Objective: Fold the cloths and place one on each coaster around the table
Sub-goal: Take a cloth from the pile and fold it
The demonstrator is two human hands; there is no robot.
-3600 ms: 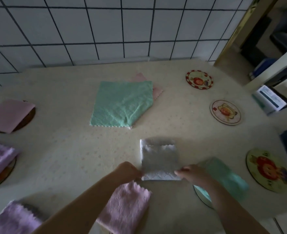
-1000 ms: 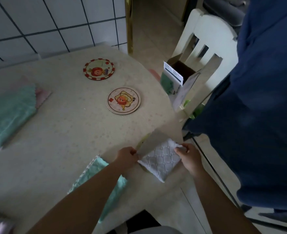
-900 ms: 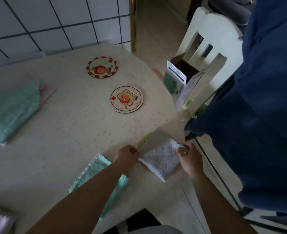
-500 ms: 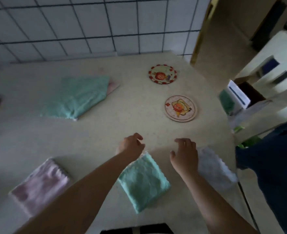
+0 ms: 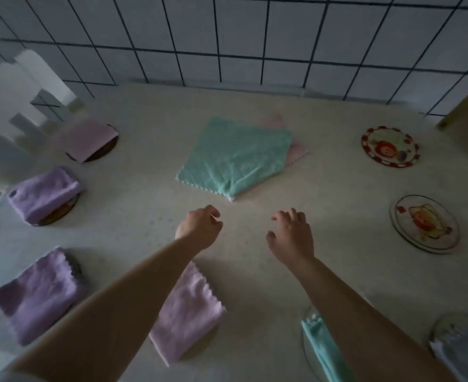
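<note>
- While both hands hover empty, the left hand (image 5: 199,226) and right hand (image 5: 290,234) have loosely curled fingers.
- The unfolded square mint-green cloth (image 5: 235,157) lies straight ahead on the bench (image 5: 144,216), nearer the left hand.

Tabletop (image 5: 133,244), cream. Centre: unfolded green cloth (image 5: 234,158) over a pink cloth (image 5: 296,150). Below it, my left hand (image 5: 199,230) and right hand (image 5: 290,235), fingers loosely curled, holding nothing. Right of frame: two bare coasters (image 5: 390,146) (image 5: 425,224). Left of frame: folded purple cloths (image 5: 44,194) (image 5: 38,295) on coasters.
</note>
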